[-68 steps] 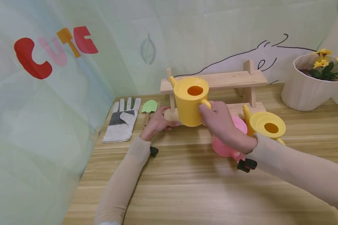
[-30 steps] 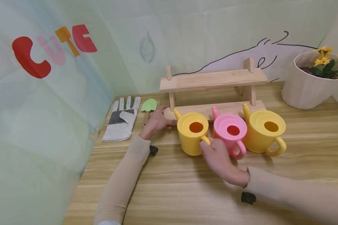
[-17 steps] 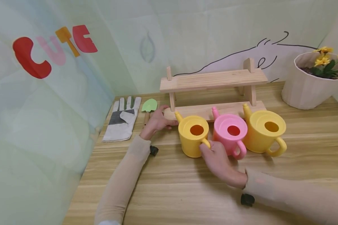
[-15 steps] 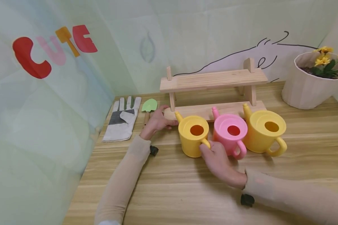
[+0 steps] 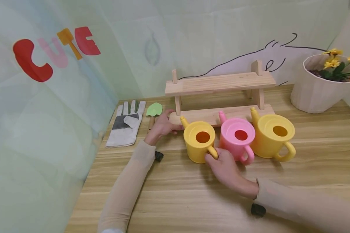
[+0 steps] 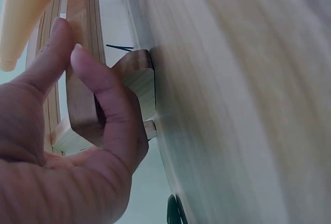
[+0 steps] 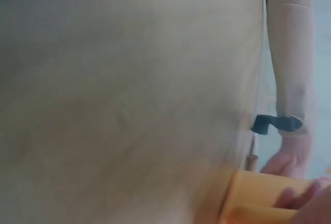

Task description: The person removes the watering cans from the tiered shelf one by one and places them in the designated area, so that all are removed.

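My left hand [image 5: 162, 125] grips the left end of the lower board of a two-tier wooden stand [image 5: 218, 83]. In the left wrist view, thumb and fingers of that left hand [image 6: 111, 131] lie on both sides of the board [image 6: 80, 97]. My right hand [image 5: 226, 170] holds the handle of the leftmost yellow watering can [image 5: 195, 147], which stands upright on the table before the stand. To its right are a pink watering can [image 5: 236, 142] and a second yellow watering can [image 5: 265, 142]. All three spouts point toward the stand.
Left of the stand lie a white and grey work glove [image 5: 123, 126] and a small trowel [image 5: 154, 110] with a green blade. A white pot [image 5: 316, 92] with yellow flowers stands at the back right. A printed cloth [image 5: 210, 38] hangs behind the wooden table [image 5: 186, 200].
The left yellow watering can, held up before the stand at first, has come down onto the table beside the pink one. My right hand stays at its handle; the left hand keeps its place.
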### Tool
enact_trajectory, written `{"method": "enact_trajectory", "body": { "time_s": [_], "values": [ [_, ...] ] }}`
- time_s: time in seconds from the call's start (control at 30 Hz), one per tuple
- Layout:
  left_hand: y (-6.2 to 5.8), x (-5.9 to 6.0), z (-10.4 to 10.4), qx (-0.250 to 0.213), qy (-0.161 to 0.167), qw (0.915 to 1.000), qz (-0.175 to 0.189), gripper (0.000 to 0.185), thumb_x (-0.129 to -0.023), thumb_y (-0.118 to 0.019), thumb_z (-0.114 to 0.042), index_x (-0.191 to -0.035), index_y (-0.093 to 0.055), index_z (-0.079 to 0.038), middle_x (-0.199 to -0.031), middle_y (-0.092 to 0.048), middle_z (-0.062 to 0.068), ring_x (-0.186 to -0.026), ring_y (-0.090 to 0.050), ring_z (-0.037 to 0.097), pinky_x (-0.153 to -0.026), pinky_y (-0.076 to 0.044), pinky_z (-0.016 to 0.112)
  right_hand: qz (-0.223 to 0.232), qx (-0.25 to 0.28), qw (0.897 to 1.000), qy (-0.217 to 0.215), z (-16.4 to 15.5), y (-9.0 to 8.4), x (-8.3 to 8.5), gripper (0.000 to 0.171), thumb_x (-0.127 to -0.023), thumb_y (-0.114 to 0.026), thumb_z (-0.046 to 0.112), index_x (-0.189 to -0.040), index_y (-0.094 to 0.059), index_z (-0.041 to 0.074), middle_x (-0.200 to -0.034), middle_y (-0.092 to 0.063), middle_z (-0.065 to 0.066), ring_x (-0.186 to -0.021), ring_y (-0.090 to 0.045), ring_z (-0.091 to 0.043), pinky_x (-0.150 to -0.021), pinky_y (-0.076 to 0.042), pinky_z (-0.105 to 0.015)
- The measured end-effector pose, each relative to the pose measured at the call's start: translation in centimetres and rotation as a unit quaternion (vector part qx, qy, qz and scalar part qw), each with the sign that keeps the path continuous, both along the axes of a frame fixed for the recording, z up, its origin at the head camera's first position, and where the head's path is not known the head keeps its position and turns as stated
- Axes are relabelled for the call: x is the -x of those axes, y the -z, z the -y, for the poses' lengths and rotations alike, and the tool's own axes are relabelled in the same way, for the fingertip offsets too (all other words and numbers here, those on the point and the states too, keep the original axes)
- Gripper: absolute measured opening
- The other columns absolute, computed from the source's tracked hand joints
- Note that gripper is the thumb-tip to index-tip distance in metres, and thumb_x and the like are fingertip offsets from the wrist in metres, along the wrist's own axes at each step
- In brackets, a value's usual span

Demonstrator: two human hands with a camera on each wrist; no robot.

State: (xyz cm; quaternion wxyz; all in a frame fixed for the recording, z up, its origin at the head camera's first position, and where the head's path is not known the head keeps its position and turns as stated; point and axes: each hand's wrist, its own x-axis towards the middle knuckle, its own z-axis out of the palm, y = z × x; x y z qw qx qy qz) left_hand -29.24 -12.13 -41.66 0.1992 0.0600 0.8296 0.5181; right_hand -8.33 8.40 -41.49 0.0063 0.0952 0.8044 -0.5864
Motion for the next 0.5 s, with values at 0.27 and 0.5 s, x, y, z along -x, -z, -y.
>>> {"method": "enact_trajectory", "body": {
  "time_s": [0.27, 0.5],
  "values": [
    [-0.4, -0.6, 0.5, 0.054, 0.006, 0.9978, -0.039, 0.104, -0.089, -0.092, -0.016, -0.172, -0.028, -0.012, -0.139, -0.064, 0.028, -0.074, -0.067, 0.016, -0.073, -0.061, 0.025, -0.063, -0.123, 0.99, -0.039, -2.0, -0.2, -1.8, 0.024, -0.098, -0.079, 0.024, -0.118, -0.072, 0.013, -0.101, -0.075, -0.001, -0.093, -0.064, -0.018, -0.082, -0.054, -0.029],
    [-1.0, -1.8, 2.1, 0.117, 0.01, 0.9893, -0.087, 0.103, -0.091, -0.091, -0.034, -0.171, -0.032, -0.011, -0.156, -0.054, 0.025, -0.123, -0.068, 0.037, -0.115, -0.055, 0.05, -0.103, -0.159, 0.979, -0.08, -3.6, -3.2, -4.6, 0.044, -0.099, -0.078, 0.016, -0.14, -0.066, 0.007, -0.134, -0.074, -0.008, -0.128, -0.068, -0.026, -0.113, -0.057, -0.056]
  ]
}}
